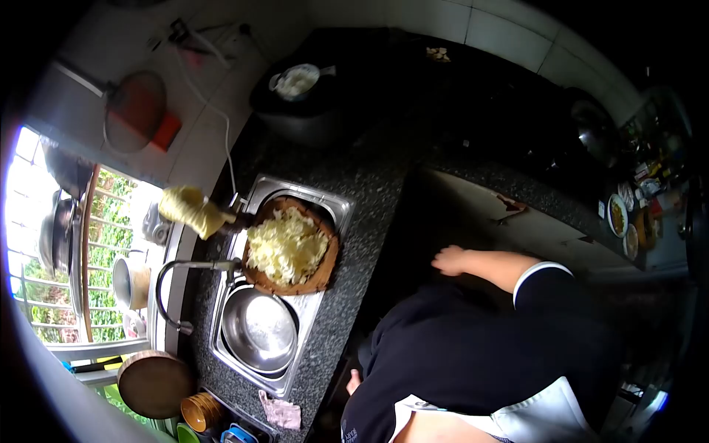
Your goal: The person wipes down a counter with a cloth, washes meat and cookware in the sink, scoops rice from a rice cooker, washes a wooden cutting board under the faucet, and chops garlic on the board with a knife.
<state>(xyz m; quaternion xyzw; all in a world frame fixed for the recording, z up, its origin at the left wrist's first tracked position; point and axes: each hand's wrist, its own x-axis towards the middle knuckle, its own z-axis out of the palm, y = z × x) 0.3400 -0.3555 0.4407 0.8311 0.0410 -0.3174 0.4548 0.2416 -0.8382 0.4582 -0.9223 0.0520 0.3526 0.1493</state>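
Note:
Low in the view, my left hand (354, 382) shows only in part beside my dark shirt, near the counter's front edge; its fingers are mostly hidden. My right hand (448, 261) reaches out over the dark space in front of the counter. Its fingers look loosely bent, and I see nothing in them. Away from both hands, a brown basket (330, 272) of chopped pale cabbage (284, 247) rests over the upper part of the steel sink (341, 209). A shiny steel bowl (258, 328) sits in the lower basin.
A curved faucet (166, 284) stands beside the sink. A pink cloth (281, 411) lies on the speckled counter (369, 199). At the back, a white pot (297, 81) rests on a dark appliance. Bottles and dishes (618, 214) stand at right; a round wooden board (153, 384) is at lower left.

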